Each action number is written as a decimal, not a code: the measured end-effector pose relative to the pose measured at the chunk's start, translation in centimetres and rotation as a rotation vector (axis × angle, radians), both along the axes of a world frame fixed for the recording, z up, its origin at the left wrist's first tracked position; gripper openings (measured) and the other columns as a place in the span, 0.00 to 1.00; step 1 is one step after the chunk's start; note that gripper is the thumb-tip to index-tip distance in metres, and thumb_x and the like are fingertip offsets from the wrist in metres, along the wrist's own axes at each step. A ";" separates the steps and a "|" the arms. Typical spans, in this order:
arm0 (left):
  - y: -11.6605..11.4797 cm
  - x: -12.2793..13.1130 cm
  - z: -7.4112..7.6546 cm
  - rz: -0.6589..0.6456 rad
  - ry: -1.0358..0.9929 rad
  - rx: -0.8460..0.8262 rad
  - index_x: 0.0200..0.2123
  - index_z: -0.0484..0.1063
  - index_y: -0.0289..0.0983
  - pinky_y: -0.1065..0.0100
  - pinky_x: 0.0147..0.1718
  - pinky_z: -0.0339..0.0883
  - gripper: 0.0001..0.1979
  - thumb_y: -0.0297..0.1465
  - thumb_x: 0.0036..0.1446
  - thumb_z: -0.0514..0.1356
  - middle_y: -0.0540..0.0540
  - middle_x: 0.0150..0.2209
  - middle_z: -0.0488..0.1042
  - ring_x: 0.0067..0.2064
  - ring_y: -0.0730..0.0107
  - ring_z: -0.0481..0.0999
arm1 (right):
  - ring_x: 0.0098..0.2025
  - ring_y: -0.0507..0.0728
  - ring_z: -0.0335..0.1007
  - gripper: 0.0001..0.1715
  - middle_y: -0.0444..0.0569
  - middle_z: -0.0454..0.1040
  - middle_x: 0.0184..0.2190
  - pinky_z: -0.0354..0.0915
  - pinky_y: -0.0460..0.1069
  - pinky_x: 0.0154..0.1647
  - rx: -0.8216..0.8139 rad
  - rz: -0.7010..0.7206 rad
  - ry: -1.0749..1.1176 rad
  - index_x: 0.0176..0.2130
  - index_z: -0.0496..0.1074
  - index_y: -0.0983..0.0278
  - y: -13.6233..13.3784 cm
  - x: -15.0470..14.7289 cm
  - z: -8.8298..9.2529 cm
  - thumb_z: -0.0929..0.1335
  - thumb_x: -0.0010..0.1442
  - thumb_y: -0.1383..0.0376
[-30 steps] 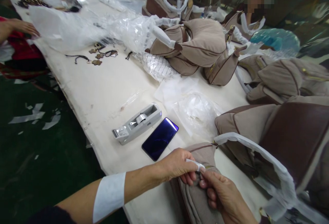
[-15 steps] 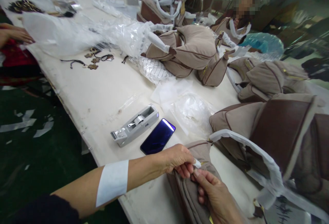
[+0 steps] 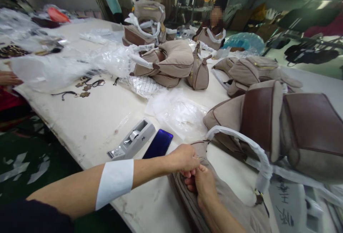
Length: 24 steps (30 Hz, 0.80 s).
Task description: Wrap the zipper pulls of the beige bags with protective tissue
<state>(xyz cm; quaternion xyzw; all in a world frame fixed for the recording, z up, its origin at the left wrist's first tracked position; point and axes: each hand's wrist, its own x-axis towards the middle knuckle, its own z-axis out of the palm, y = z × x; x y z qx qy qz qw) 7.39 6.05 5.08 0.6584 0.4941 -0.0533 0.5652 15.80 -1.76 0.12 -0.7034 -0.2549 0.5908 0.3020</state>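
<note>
A taupe handbag (image 3: 235, 201) lies below both my hands at the table's near edge. Its handle (image 3: 238, 135), wrapped in white, arches up to the right. My left hand (image 3: 184, 158) is closed above the bag's top edge, its fingertips bent down. Against it, fingers pinched, is my right hand (image 3: 205, 183). The fingertips of both meet, and whatever lies between them is hidden. A white patch (image 3: 115, 181) is wrapped around my left forearm. Beyond that arm lie a dark phone (image 3: 158, 143) and a grey tape dispenser (image 3: 132, 140).
Several more taupe handbags (image 3: 174, 60) stand across the table (image 3: 99, 129), some close on my right (image 3: 311, 129). Clear plastic (image 3: 184, 113) lies in the middle. Dark cords with charms (image 3: 85, 88) rest farther left. A second grey dispenser (image 3: 286, 204) sits right. Other people are around the table.
My view has tilted up and turned right, showing more of the room. My hands have drawn closer together, and the small white piece seen at my left fingertips is out of sight.
</note>
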 end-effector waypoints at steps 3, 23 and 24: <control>-1.4 -1.5 -1.0 -0.274 0.019 0.631 0.27 0.69 0.34 0.70 0.22 0.62 0.06 0.29 0.52 0.54 0.46 0.23 0.73 0.25 0.65 0.73 | 0.14 0.50 0.63 0.14 0.43 0.69 0.16 0.57 0.43 0.11 -0.084 0.149 0.013 0.21 0.62 0.61 0.3 2.1 0.7 0.63 0.53 0.57; -5.0 -5.2 -2.1 -0.621 0.015 1.503 0.37 0.68 0.30 0.66 0.21 0.59 0.07 0.23 0.55 0.53 0.48 0.23 0.67 0.23 0.71 0.67 | 0.15 0.46 0.57 0.30 0.36 0.64 0.15 0.54 0.40 0.15 -0.106 1.560 0.102 0.46 0.73 0.63 12.8 4.0 2.4 0.64 0.42 0.75; -5.0 -5.2 -2.1 -0.627 0.016 1.494 0.37 0.69 0.30 0.66 0.21 0.60 0.07 0.24 0.55 0.53 0.48 0.23 0.67 0.23 0.71 0.67 | 0.15 0.46 0.57 0.28 0.36 0.64 0.14 0.55 0.40 0.14 -0.140 1.596 0.107 0.45 0.74 0.63 13.1 3.5 2.2 0.64 0.42 0.74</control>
